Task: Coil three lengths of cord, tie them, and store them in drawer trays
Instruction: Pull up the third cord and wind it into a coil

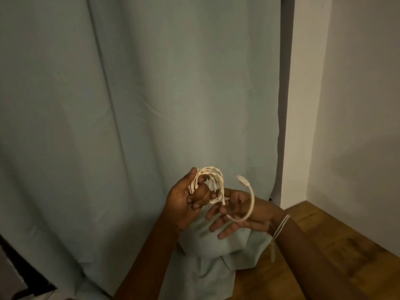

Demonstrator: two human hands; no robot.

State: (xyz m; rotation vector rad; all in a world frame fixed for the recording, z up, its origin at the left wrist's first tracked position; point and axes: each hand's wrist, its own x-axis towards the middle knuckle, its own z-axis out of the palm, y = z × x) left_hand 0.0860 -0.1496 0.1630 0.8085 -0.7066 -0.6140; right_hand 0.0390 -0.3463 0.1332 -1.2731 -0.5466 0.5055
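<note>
A cream twisted cord (213,180) is wound in several loops, and my left hand (186,204) grips the coil between thumb and fingers. The cord's loose tail (249,200) curves up and over my right hand (236,215), its frayed end pointing up. My right hand is palm up with fingers spread, and the tail rests across them close to the coil. A thin cream string (279,229) is tied around my right wrist, its end hanging down.
A pale grey-green curtain (138,105) hangs right behind my hands and bunches on the wooden floor (337,241) below them. A white wall (355,105) rises on the right. A dark edge (23,269) shows at the lower left.
</note>
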